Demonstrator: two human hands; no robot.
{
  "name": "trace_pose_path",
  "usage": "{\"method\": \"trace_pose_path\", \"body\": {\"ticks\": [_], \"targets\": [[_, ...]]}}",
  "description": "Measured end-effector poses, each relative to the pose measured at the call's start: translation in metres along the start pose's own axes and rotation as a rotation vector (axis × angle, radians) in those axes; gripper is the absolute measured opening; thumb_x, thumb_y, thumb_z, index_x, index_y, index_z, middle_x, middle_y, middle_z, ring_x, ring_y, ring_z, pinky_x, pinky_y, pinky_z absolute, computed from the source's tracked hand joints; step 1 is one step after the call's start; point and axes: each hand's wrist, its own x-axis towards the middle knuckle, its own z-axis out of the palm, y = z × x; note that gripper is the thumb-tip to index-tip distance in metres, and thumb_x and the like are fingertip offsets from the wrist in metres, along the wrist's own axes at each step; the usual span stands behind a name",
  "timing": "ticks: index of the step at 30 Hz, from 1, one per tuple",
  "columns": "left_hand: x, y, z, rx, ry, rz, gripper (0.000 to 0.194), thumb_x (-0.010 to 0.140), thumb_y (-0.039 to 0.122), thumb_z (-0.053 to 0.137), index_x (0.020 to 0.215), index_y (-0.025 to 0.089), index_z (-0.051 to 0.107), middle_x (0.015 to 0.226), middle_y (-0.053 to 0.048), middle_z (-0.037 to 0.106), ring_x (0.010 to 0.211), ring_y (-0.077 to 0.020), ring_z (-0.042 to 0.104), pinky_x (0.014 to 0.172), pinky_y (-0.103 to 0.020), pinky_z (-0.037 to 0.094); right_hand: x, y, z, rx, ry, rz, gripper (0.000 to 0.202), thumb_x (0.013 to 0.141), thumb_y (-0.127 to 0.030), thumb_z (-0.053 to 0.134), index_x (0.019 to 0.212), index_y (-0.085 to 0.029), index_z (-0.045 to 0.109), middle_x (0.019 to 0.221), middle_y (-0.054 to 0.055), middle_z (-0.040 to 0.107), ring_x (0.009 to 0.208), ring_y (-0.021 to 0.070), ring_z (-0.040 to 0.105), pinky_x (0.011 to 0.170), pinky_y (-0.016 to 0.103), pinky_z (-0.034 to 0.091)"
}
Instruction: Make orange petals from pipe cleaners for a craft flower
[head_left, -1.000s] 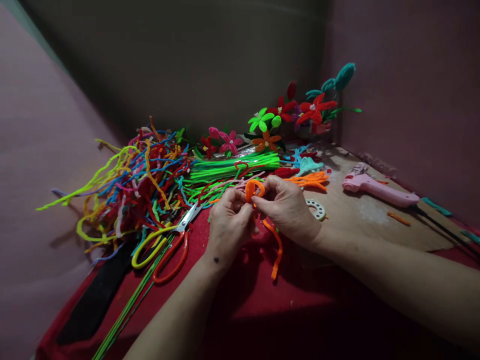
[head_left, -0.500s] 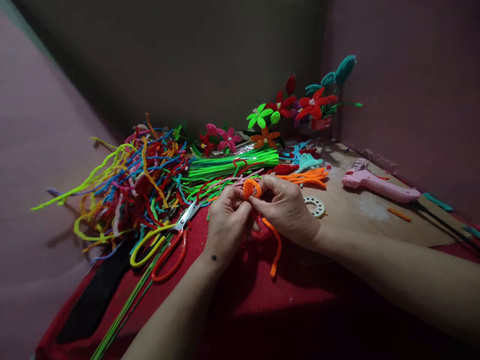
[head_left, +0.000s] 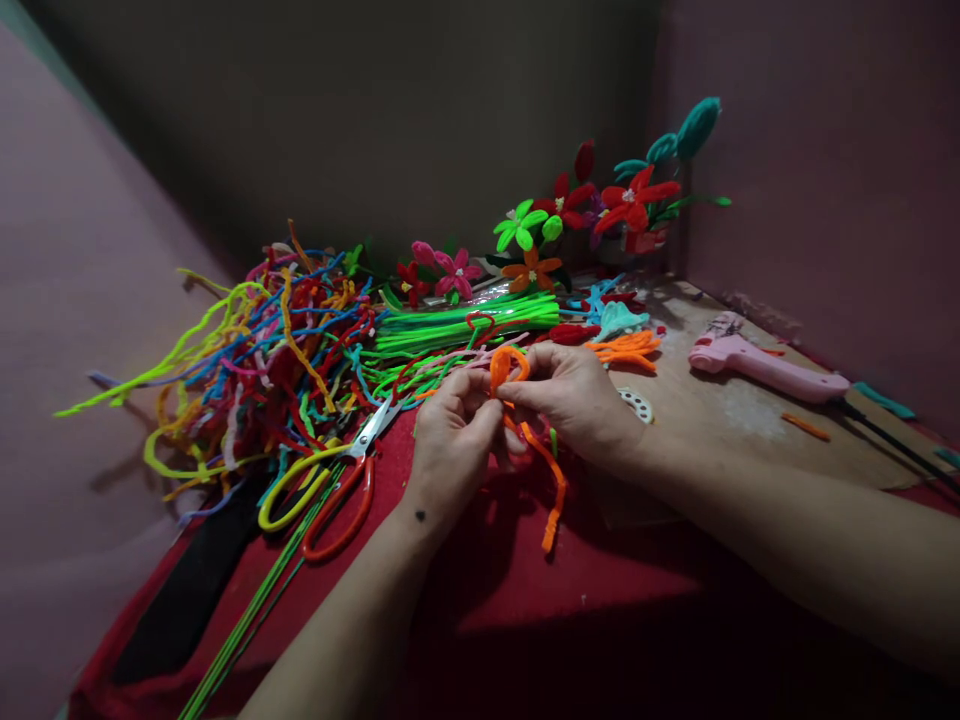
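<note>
An orange pipe cleaner [head_left: 555, 490] is pinched between both hands over the red cloth [head_left: 525, 600]. Its upper part bends into a small loop above the fingertips, and a loose tail hangs down below them. My left hand [head_left: 457, 430] is closed on the base of the loop. My right hand [head_left: 577, 405] grips the loop's right side between thumb and forefinger. The fingers partly hide where the strands meet. Left of my left hand lie scissors [head_left: 360, 465] with one yellow and one red handle, blades toward the hand.
A tangled heap of coloured pipe cleaners [head_left: 262, 370] lies at left, with a green bundle [head_left: 465, 325] behind the hands. Pipe-cleaner flowers [head_left: 531, 270] stand at the back. A pink glue gun [head_left: 765, 365] rests on cardboard [head_left: 705, 430] at right. Green stems [head_left: 255, 620] lie at front left.
The orange loop looks larger and more upright between the fingers. My right hand has shifted slightly, now covering more of the pale round disc. The tail still hangs below.
</note>
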Motion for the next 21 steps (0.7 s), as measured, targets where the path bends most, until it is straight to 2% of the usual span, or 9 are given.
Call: {"method": "trace_pose_path", "body": {"ticks": [5,9,12,18,21], "targets": [[0.002,0.001,-0.003,-0.075,0.004,0.017,0.015,0.071,0.014,0.054,0.086,0.014,0.051,0.059,0.002,0.062,0.044,-0.014,0.06,0.04,-0.025,0.05,0.0,-0.006,-0.003,0.028,-0.118,0.049,0.006,0.066,-0.018,0.059,0.063,-0.014,0.055,0.051,-0.003,0.054,0.042,0.0083,0.047,0.044,0.023,0.036],[0.002,0.003,-0.006,-0.168,-0.032,-0.027,0.015,0.075,0.018,0.053,0.089,0.012,0.052,0.058,0.0,0.063,0.044,-0.0142,0.061,0.042,-0.025,0.051,0.002,-0.005,-0.006,0.006,-0.05,0.001,0.008,0.066,-0.018,0.06,0.06,-0.013,0.058,0.052,-0.003,0.053,0.044,0.0062,0.044,0.047,0.022,0.036],[0.004,0.002,-0.011,-0.25,-0.045,-0.072,0.016,0.075,0.019,0.056,0.088,0.01,0.053,0.056,-0.001,0.063,0.04,-0.0135,0.058,0.038,-0.023,0.047,0.005,-0.001,-0.008,0.02,-0.059,-0.01,0.008,0.066,-0.018,0.061,0.061,-0.012,0.062,0.053,-0.003,0.054,0.047,0.0058,0.043,0.05,0.022,0.036],[0.011,-0.005,-0.022,-0.382,-0.084,-0.267,0.018,0.068,0.019,0.066,0.08,0.01,0.056,0.052,0.0,0.062,0.031,-0.0063,0.048,0.03,-0.015,0.036,0.006,0.01,-0.008,0.086,-0.121,0.051,0.008,0.065,-0.02,0.065,0.063,-0.013,0.066,0.063,0.001,0.061,0.06,0.0097,0.052,0.063,0.025,0.041],[0.013,-0.008,-0.022,-0.439,-0.101,-0.292,0.018,0.067,0.02,0.067,0.078,0.012,0.055,0.053,0.001,0.062,0.03,-0.0042,0.044,0.028,-0.014,0.032,0.007,0.012,-0.008,0.112,-0.134,0.082,0.009,0.064,-0.021,0.066,0.062,-0.013,0.065,0.063,0.001,0.061,0.058,0.0092,0.051,0.061,0.025,0.041]]}}
